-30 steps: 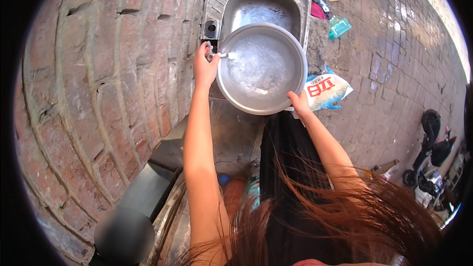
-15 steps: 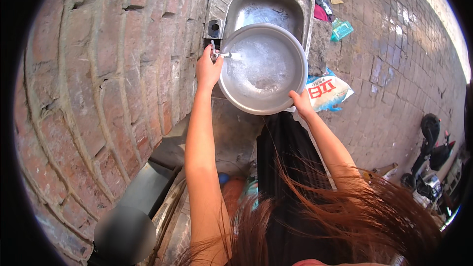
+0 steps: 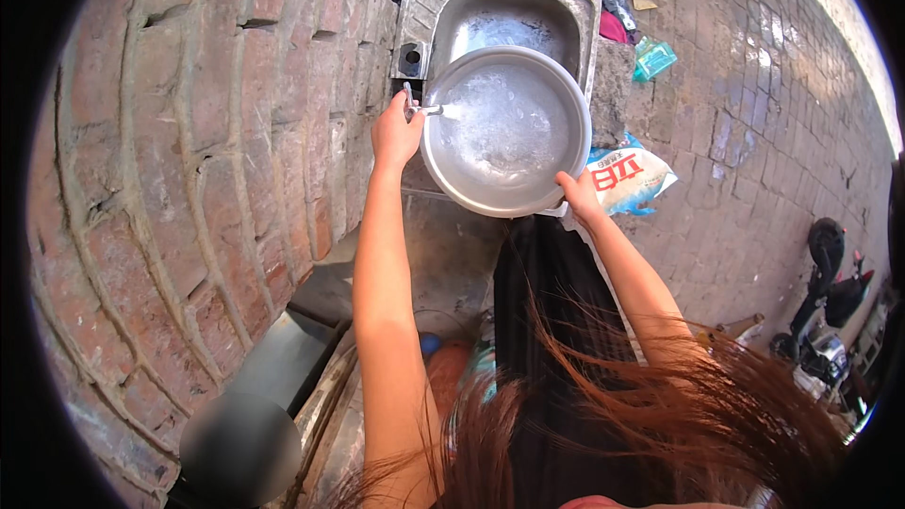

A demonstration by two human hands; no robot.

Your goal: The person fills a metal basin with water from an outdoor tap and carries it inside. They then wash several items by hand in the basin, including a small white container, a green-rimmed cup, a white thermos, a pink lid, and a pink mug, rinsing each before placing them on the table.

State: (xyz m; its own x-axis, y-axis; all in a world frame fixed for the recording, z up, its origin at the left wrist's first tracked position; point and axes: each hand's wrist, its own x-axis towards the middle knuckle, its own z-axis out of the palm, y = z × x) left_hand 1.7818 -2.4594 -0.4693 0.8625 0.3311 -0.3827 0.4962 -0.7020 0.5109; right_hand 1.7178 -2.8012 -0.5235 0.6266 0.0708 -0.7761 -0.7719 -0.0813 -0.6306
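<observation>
- The basin (image 3: 476, 198), round and silver, is in front of the person, overlapping the near part of the sink (image 3: 421, 14). Whether its base rests on the sink's edge or is held clear of it, I cannot tell.
- The left hand (image 3: 396, 137) has its fingers closed around the tap (image 3: 429, 110), just beside the basin's left rim; how firmly it grips is not clear.
- The right hand (image 3: 581, 196) grasps the basin at its near right rim, thumb on top; the other fingers are mostly hidden beneath.
- Done, as far as it shows: the tap is on, its spout reaches over the rim, and water (image 3: 451, 112) runs into the basin, with pale froth or ripples spread inside.
- How full the basin is cannot be judged from above; no water shows spilling over the rim.
- Not yet done, by the look of it: the water has not been turned off, and neither hand has let go.
- The bag (image 3: 630, 177), white and blue, lies just beside the right hand, and a teal bottle (image 3: 653, 58) lies farther off, right of the sink; neither hand holds them.
</observation>
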